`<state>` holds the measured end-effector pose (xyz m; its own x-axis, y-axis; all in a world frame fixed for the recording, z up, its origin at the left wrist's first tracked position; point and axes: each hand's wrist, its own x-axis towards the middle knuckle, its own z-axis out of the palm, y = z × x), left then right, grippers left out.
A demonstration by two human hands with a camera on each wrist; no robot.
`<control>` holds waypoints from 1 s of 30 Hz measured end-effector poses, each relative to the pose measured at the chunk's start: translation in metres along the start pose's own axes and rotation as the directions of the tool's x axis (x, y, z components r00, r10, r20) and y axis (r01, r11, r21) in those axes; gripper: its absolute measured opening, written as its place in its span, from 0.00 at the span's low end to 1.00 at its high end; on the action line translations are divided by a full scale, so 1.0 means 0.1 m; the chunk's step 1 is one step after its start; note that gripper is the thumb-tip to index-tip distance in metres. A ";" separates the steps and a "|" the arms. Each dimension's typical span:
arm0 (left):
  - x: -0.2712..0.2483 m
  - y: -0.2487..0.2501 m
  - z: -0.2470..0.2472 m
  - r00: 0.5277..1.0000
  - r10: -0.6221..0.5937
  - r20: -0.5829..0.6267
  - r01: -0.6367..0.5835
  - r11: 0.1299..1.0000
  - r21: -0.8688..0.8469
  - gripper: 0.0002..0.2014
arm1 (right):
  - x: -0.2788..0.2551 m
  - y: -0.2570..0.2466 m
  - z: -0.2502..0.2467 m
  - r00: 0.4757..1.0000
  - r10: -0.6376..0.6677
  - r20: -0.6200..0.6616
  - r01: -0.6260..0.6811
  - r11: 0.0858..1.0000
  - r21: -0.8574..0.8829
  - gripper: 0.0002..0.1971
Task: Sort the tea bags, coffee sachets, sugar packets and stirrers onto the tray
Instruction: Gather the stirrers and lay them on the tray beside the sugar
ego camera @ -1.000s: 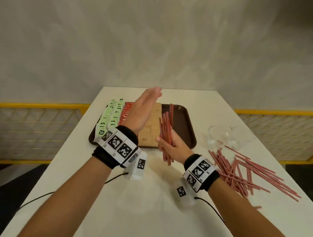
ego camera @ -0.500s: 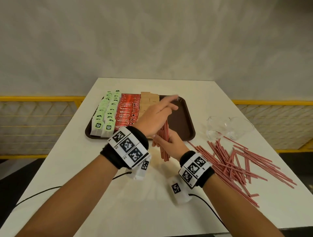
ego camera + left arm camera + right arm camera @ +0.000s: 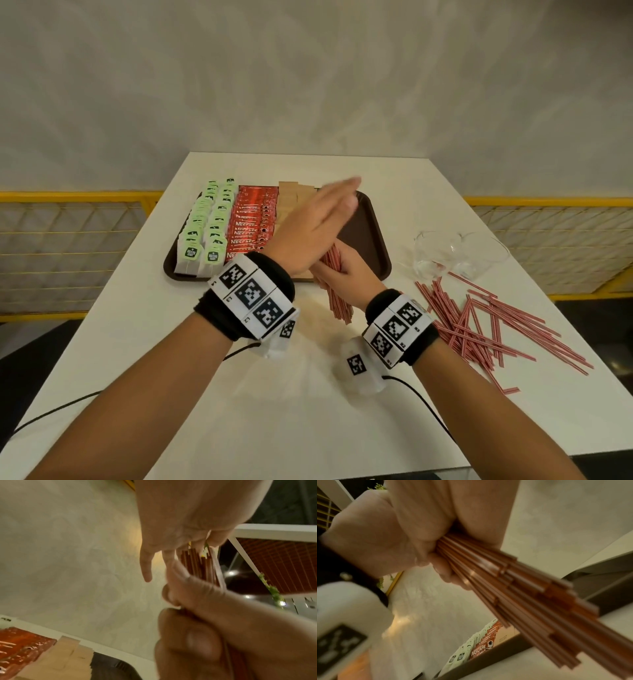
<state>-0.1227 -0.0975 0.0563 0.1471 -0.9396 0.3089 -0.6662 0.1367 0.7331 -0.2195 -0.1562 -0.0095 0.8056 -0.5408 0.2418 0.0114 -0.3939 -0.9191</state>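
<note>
With green tea bags [image 3: 205, 229], red coffee sachets [image 3: 251, 222] and tan sugar packets [image 3: 291, 202] already rowed on the brown plastic tray [image 3: 371, 240], my right hand [image 3: 346, 274] grips a bundle of red striped stirrers [image 3: 337, 301] over its near edge, my flat left hand [image 3: 315, 226] squaring the tops, while many loose stirrers [image 3: 486, 322] wait near the white table [image 3: 274, 411]'s right edge.

A bundle of red-and-white striped stirrers [image 3: 337, 291] stands steeply tilted in the curled fingers [image 3: 329, 274] of the right hand [image 3: 346, 274], its upper ends under the flat fingers [image 3: 337, 197] of the left hand [image 3: 308, 229]. Loose stirrers [image 3: 486, 322] lie crisscrossed well right of those fingers. Beyond the fingers, the brown tray [image 3: 371, 240] holds rows of green tea bags [image 3: 205, 229], red coffee sachets [image 3: 251, 222] and tan sugar packets [image 3: 291, 202] to the left.
</note>
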 end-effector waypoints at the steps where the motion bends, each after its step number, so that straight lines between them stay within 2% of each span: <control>1: 0.01 0.02 -0.01 1.000 -0.013 -0.005 0.013 1.000 -0.029 0.23 | 0.00 0.00 0.00 1.000 -0.004 0.007 0.004 1.000 -0.016 0.13; 3: 0.00 0.04 0.01 0.991 -0.074 0.116 0.068 0.996 0.050 0.24 | 0.01 0.00 0.00 1.000 0.014 0.004 -0.014 0.998 -0.057 0.14; 5: -0.02 0.03 0.01 0.979 -0.103 0.176 0.102 0.995 0.017 0.25 | 0.00 -0.03 -0.01 1.000 0.019 -0.011 -0.019 0.998 -0.055 0.13; 7: -0.02 0.02 -0.03 0.989 -0.123 0.079 0.135 0.978 -0.159 0.25 | -0.01 -0.12 -0.05 0.999 0.002 -0.049 -0.002 1.000 -0.007 0.10; 8: -0.01 -0.03 -0.06 0.985 -0.175 0.013 0.171 0.945 -0.279 0.26 | -0.02 -0.18 -0.09 0.996 -0.001 -0.086 0.003 1.000 0.019 0.08; 9: 0.00 -0.11 -0.08 0.965 -0.262 -0.012 0.234 0.883 -0.408 0.28 | -0.01 -0.26 -0.14 0.991 -0.013 -0.136 0.020 0.999 0.048 0.07; 10: 0.01 -0.21 -0.09 0.926 -0.375 0.031 0.335 0.783 -0.524 0.31 | 0.00 -0.34 -0.19 0.981 -0.044 -0.186 0.061 0.994 0.087 0.07; 12: -0.03 -0.37 -0.06 0.808 -0.530 0.257 0.556 0.542 -0.630 0.39 | 0.02 -0.49 -0.25 0.959 -0.148 -0.242 0.197 0.961 0.192 0.08; 13: -0.05 -0.41 -0.02 0.764 -0.529 0.370 0.624 0.456 -0.635 0.42 | 0.03 -0.56 -0.26 0.947 -0.210 -0.241 0.265 0.937 0.226 0.06; 14: -0.06 -0.43 0.01 0.739 -0.495 0.458 0.661 0.398 -0.636 0.44 | 0.03 -0.62 -0.24 0.937 -0.264 -0.227 0.314 0.922 0.226 0.06; 16: -0.09 -0.38 0.09 0.744 -0.408 0.529 0.661 0.333 -0.672 0.39 | 0.04 -0.65 -0.15 0.936 -0.300 -0.184 0.331 0.929 0.168 0.06; 18: -0.10 -0.27 0.14 0.776 -0.365 0.514 0.619 0.285 -0.732 0.27 | 0.04 -0.65 -0.08 0.944 -0.289 -0.158 0.311 0.941 0.131 0.05; 19: -0.12 -0.25 0.14 0.795 -0.343 0.501 0.594 0.269 -0.759 0.24 | 0.04 -0.65 -0.06 0.944 -0.291 -0.154 0.312 0.941 0.134 0.06; 21: -0.16 -0.26 0.14 0.828 -0.288 0.481 0.550 0.254 -0.795 0.25 | 0.03 -0.64 -0.08 0.938 -0.307 -0.160 0.332 0.930 0.161 0.08; 23: -0.17 -0.28 0.14 0.842 -0.252 0.478 0.528 0.199 -0.826 0.25 | 0.04 -0.62 -0.09 0.943 -0.297 -0.146 0.321 0.930 0.178 0.08; 25: -0.17 -0.28 0.15 0.846 -0.262 0.465 0.522 0.224 -0.823 0.23 | 0.05 -0.55 -0.08 0.959 -0.250 -0.134 0.272 0.945 0.184 0.07; 27: -0.14 -0.31 0.14 0.831 -0.316 0.459 0.554 0.380 -0.741 0.23 | 0.07 -0.48 -0.07 0.963 -0.224 -0.147 0.245 0.959 0.145 0.08; 29: -0.13 -0.37 0.11 0.810 -0.404 0.426 0.586 0.551 -0.594 0.28 | 0.04 -0.41 -0.08 0.970 -0.186 -0.158 0.206 0.971 0.122 0.10; 30: -0.13 -0.37 0.08 0.826 -0.428 0.367 0.563 0.630 -0.534 0.29 | 0.02 -0.37 -0.08 0.975 -0.156 -0.157 0.177 0.976 0.126 0.10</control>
<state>-0.1061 -0.0928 0.0203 0.1384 -0.9499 -0.2804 0.0536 -0.2755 0.9598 -0.2229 -0.1491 0.0275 0.6911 -0.5823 0.4282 0.2284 -0.3861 -0.8937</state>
